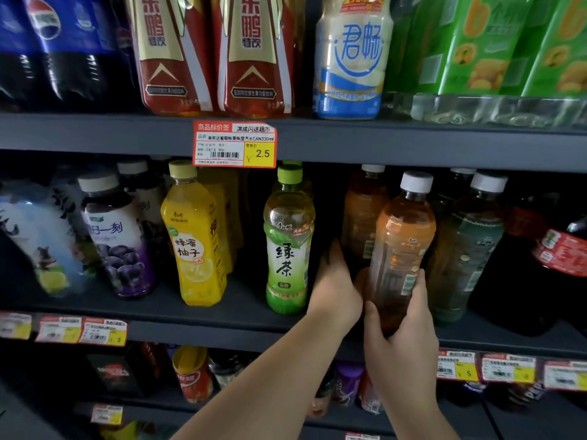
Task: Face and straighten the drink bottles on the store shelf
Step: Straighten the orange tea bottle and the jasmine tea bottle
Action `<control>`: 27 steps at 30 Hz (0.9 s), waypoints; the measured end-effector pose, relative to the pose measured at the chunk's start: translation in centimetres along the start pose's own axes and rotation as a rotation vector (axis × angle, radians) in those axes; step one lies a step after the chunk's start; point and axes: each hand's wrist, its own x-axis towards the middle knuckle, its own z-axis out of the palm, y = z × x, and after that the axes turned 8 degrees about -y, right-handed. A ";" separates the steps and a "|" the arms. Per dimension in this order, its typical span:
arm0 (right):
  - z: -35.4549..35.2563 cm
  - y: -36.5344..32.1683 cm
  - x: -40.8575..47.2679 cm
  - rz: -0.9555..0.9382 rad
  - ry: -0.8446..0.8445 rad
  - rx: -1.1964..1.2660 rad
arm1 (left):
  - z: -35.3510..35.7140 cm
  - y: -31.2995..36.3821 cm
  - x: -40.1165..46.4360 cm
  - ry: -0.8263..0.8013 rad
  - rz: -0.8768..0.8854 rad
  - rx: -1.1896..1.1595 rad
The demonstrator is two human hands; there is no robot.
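The right hand point(401, 315), nearest the camera, is curling its fingers round the base of the amber tea bottle point(401, 249), probably so it can twist the label forward. To its left, the left hand point(337, 282) is lying flat against the bottle's flank, fingers straight, apparently steadying it. The bottle is sitting tilted at the middle shelf point(197, 312) edge, between both grips, just right of the green tea bottle point(287, 246).

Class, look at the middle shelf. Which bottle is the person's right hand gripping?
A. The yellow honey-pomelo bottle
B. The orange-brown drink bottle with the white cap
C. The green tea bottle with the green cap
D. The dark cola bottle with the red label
B: the right hand curls round the base of the orange-brown drink bottle, which has a white cap and leans slightly, while the left hand reaches in beside it.
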 end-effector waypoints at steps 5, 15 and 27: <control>-0.3 -0.4 -0.1 0.012 -0.008 -0.019 | -0.2 0.0 0.0 -0.029 -0.010 -0.151; -0.6 -0.4 0.1 0.037 -0.030 0.000 | 0.0 0.1 0.6 0.024 -0.070 -0.201; -2.0 0.0 0.8 -0.002 -0.143 0.014 | 0.6 0.4 0.5 0.075 -0.057 -0.176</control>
